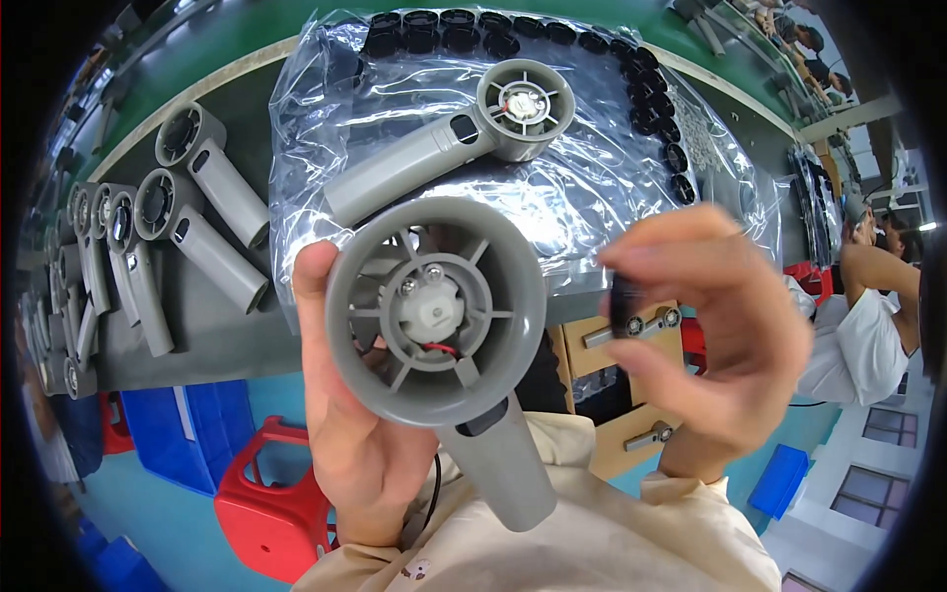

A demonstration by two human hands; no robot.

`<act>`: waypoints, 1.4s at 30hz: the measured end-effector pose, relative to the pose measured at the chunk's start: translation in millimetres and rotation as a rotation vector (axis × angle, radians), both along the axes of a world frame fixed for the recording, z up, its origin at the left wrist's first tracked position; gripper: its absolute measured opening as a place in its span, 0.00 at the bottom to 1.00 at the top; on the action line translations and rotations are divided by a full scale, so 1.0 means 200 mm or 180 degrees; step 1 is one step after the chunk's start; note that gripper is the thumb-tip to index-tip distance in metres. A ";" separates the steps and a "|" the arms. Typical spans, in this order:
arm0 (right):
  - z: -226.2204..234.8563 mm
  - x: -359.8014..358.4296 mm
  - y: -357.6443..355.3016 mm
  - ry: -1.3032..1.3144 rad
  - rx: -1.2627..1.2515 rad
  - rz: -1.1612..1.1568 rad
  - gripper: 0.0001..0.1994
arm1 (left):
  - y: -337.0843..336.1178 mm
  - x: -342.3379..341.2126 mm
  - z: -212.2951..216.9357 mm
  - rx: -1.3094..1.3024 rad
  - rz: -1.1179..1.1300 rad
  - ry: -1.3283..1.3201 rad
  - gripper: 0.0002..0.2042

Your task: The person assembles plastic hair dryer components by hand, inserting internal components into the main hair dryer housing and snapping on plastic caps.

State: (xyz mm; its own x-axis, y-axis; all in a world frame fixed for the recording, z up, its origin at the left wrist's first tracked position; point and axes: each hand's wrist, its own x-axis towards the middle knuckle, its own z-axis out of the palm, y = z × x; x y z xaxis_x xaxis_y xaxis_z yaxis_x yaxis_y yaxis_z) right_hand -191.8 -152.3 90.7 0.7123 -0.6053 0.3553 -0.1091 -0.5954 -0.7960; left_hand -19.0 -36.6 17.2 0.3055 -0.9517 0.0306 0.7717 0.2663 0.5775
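My left hand (350,444) grips the round head of a grey handheld fan (432,311) from the left side. The fan's open ring faces up at me, showing spokes, a white motor with screws and a short red wire; its handle slants down toward my body. To the right, my right hand (735,335) pinches a small black round cap (620,306) between thumb and fingertips, apart from the fan. That hand is blurred by motion. Beyond both hands, another grey handheld fan (409,168) lies on clear plastic sheeting (592,187), its motor also exposed.
Many black round caps (646,89) line the sheeting's far and right edges. Several grey fans (222,237) lie on the dark table at left. A red stool (261,513) and blue bin (192,429) stand below it. Cardboard boxes (626,444) sit underneath. People work at far right.
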 end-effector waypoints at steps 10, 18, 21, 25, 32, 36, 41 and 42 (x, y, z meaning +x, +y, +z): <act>-0.03 0.05 -0.10 -0.0747 -0.0062 0.1092 0.26 | -0.01 -0.14 0.18 0.0395 0.0755 0.0353 0.40; -0.01 0.06 -0.01 -0.0658 0.0407 0.0393 0.26 | -0.01 -0.14 0.17 0.0379 0.1014 0.0170 0.40; 0.00 0.05 -0.02 -0.0416 0.0171 0.0452 0.25 | -0.03 -0.14 0.15 0.0284 0.1077 0.0107 0.40; -0.01 0.07 -0.07 -0.0393 0.0010 0.1080 0.25 | -0.02 -0.13 0.16 0.0089 0.1186 0.0182 0.40; -0.09 0.05 -0.09 -0.0640 -0.0067 0.1126 0.25 | -0.02 -0.03 0.00 -0.0732 0.0756 -0.1302 0.41; -0.03 0.08 -0.04 -0.0467 0.0334 0.0737 0.25 | -0.05 -0.03 -0.01 -0.0879 0.0691 -0.1410 0.42; -0.03 0.09 -0.03 -0.0469 0.0293 0.0794 0.25 | -0.05 -0.03 -0.01 -0.1012 0.0651 -0.1550 0.43; -0.03 0.10 -0.02 -0.0473 0.0291 0.0788 0.25 | -0.05 -0.03 0.00 -0.0940 0.0680 -0.1479 0.42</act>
